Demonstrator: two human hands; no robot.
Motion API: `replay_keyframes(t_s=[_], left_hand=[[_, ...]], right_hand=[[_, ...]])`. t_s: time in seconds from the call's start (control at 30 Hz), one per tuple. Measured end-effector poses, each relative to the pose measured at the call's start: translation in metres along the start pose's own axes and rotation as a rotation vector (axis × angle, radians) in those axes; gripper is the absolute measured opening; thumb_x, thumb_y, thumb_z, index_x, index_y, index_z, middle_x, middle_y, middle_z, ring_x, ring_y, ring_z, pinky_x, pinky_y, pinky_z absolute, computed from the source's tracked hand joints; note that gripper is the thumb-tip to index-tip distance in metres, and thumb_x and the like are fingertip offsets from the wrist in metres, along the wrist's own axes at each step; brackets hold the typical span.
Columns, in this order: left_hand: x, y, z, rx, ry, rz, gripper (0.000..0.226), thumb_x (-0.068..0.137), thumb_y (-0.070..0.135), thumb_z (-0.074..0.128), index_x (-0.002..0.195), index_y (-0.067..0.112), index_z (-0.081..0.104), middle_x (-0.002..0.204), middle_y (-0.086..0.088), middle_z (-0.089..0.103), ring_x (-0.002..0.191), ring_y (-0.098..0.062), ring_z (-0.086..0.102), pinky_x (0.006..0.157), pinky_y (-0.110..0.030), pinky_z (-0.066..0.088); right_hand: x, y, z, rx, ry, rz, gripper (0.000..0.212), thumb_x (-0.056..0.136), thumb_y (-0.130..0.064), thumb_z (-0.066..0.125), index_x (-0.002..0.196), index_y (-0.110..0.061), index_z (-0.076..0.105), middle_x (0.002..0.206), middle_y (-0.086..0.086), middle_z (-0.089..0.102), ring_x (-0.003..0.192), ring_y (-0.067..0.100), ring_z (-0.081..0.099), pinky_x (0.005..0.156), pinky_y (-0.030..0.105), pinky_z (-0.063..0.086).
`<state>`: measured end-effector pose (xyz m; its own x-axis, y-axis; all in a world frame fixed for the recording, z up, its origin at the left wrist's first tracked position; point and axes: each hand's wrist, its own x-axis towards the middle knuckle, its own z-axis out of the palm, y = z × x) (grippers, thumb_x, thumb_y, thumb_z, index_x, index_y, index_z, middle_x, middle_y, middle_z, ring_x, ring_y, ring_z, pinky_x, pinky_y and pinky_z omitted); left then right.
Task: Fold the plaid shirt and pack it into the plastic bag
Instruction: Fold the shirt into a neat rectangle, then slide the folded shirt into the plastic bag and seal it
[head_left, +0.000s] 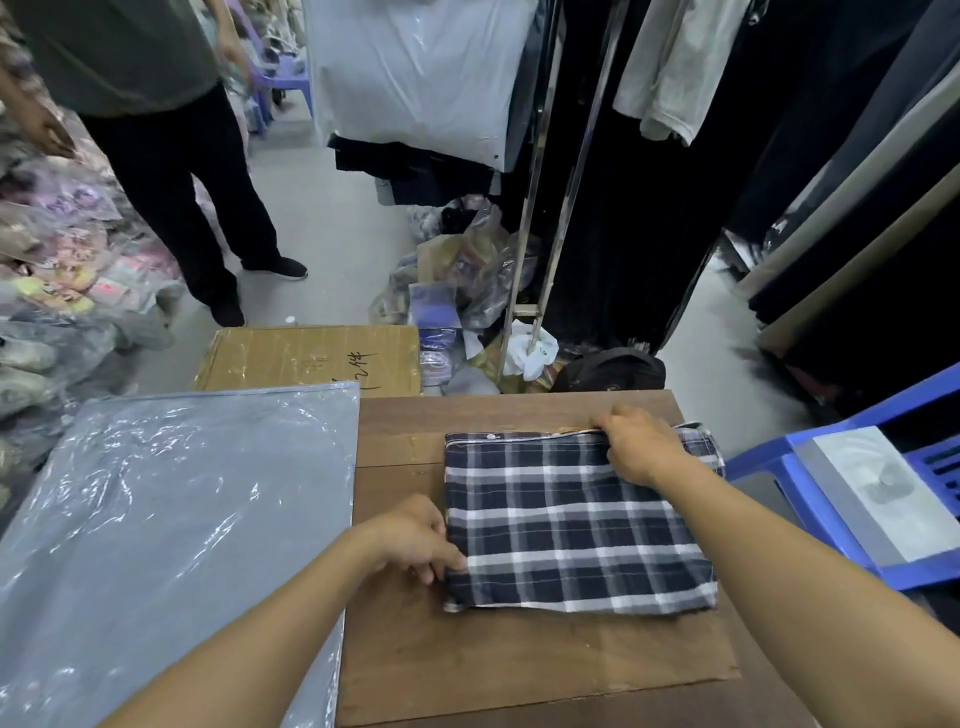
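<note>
The plaid shirt (571, 525), navy with white and grey checks, lies folded into a rectangle on the wooden table (467, 665). My left hand (415, 535) pinches the shirt's left edge near the front corner. At the far edge, my right hand (641, 441) grips the fold, with a strip of cardboard showing beneath the cloth there. The plastic bag (171, 519), clear over a grey backing, lies flat to the left of the shirt and overlaps the table's left side.
A cardboard box (311, 358) sits on the floor beyond the table. A blue plastic chair (852, 499) with a grey packet stands at the right. Another person (171, 156) stands far left. Clothes racks and bagged garments crowd the back and sides.
</note>
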<state>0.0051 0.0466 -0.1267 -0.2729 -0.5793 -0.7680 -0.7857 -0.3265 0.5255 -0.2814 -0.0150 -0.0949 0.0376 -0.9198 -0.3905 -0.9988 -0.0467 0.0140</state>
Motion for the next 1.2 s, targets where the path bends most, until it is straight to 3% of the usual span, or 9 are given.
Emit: replay_keyframes(t_s=[0.1, 0.2, 0.4, 0.5, 0.57, 0.7, 0.8, 1.03, 1.2], left_hand=[[-0.002, -0.004, 0.001, -0.038, 0.001, 0.000, 0.030, 0.081, 0.029, 0.079, 0.067, 0.016, 0.056, 0.088, -0.014, 0.078, 0.049, -0.011, 0.059, 0.058, -0.022, 0.046], [-0.007, -0.005, -0.006, -0.037, 0.029, -0.008, 0.031, 0.087, 0.041, 0.070, 0.075, 0.014, 0.064, 0.084, -0.008, 0.077, 0.053, -0.011, 0.060, 0.057, -0.021, 0.046], [0.001, -0.037, -0.062, -0.043, 0.681, -0.068, 0.025, 0.085, 0.046, 0.065, 0.079, 0.021, 0.063, 0.088, 0.002, 0.070, 0.084, -0.021, 0.065, 0.076, -0.032, 0.053], [0.005, -0.063, -0.095, -0.041, 0.821, -0.120, 0.017, 0.085, 0.038, 0.062, 0.091, 0.022, 0.063, 0.103, 0.000, 0.069, 0.096, -0.025, 0.062, 0.083, -0.036, 0.053], [0.007, -0.080, -0.114, 0.005, 0.871, -0.150, 0.029, 0.087, 0.037, 0.061, 0.110, 0.020, 0.065, 0.121, -0.006, 0.065, 0.113, -0.029, 0.058, 0.094, -0.041, 0.050], [-0.001, -0.107, -0.128, 0.213, 0.848, -0.284, 0.082, 0.087, 0.061, 0.054, 0.152, 0.020, 0.028, 0.162, -0.014, 0.019, 0.149, -0.035, 0.014, 0.119, -0.047, 0.012], [-0.003, -0.127, -0.121, 0.215, 0.703, -0.308, 0.102, 0.083, 0.074, 0.046, 0.157, 0.022, 0.001, 0.166, -0.011, -0.011, 0.152, -0.034, -0.009, 0.121, -0.053, -0.001], [-0.003, -0.144, -0.111, 0.264, 0.681, -0.158, 0.101, 0.081, 0.075, 0.050, 0.158, 0.026, 0.005, 0.167, -0.004, -0.008, 0.153, -0.027, -0.008, 0.122, -0.049, 0.000], [-0.006, -0.147, -0.098, 0.296, 0.665, 0.022, 0.099, 0.078, 0.069, 0.061, 0.156, 0.028, 0.015, 0.167, 0.001, 0.002, 0.154, -0.023, -0.004, 0.123, -0.046, 0.001]], right_hand=[[0.001, 0.001, 0.011, 0.007, 0.000, -0.011, 0.052, 0.091, -0.003, 0.045, 0.137, -0.029, 0.050, 0.128, 0.009, 0.055, 0.112, 0.033, 0.055, 0.093, 0.043, 0.047], [0.000, 0.003, 0.015, 0.030, 0.009, -0.023, 0.052, 0.090, -0.004, 0.046, 0.137, -0.026, 0.050, 0.132, 0.009, 0.056, 0.114, 0.034, 0.055, 0.099, 0.042, 0.046], [-0.008, -0.006, 0.015, 0.160, 0.133, -0.084, 0.045, 0.088, -0.013, 0.054, 0.132, -0.019, 0.053, 0.129, 0.006, 0.054, 0.120, 0.028, 0.045, 0.101, 0.041, 0.043], [-0.014, -0.026, 0.015, 0.245, 0.178, -0.182, 0.032, 0.093, -0.017, 0.054, 0.125, -0.017, 0.057, 0.122, 0.002, 0.053, 0.116, 0.025, 0.045, 0.094, 0.041, 0.045], [-0.016, -0.049, 0.015, 0.291, 0.182, -0.269, 0.025, 0.095, -0.021, 0.056, 0.120, -0.020, 0.059, 0.117, -0.002, 0.052, 0.112, 0.022, 0.048, 0.092, 0.037, 0.044], [-0.006, -0.111, 0.015, 0.367, 0.136, -0.417, 0.019, 0.094, -0.027, 0.058, 0.113, -0.025, 0.063, 0.109, -0.006, 0.053, 0.103, 0.018, 0.053, 0.090, 0.037, 0.047], [0.009, -0.160, 0.017, 0.397, 0.072, -0.487, 0.019, 0.095, -0.030, 0.056, 0.110, -0.022, 0.064, 0.105, -0.004, 0.053, 0.101, 0.020, 0.055, 0.088, 0.041, 0.048], [0.050, -0.254, 0.018, 0.465, 0.028, -0.518, 0.030, 0.093, -0.017, 0.058, 0.121, -0.012, 0.063, 0.125, 0.011, 0.057, 0.123, 0.030, 0.048, 0.103, 0.032, 0.035], [0.072, -0.297, 0.012, 0.378, 0.036, -0.394, 0.042, 0.097, -0.034, 0.048, 0.133, -0.014, 0.050, 0.138, 0.010, 0.046, 0.127, 0.032, 0.038, 0.110, 0.043, 0.033]])
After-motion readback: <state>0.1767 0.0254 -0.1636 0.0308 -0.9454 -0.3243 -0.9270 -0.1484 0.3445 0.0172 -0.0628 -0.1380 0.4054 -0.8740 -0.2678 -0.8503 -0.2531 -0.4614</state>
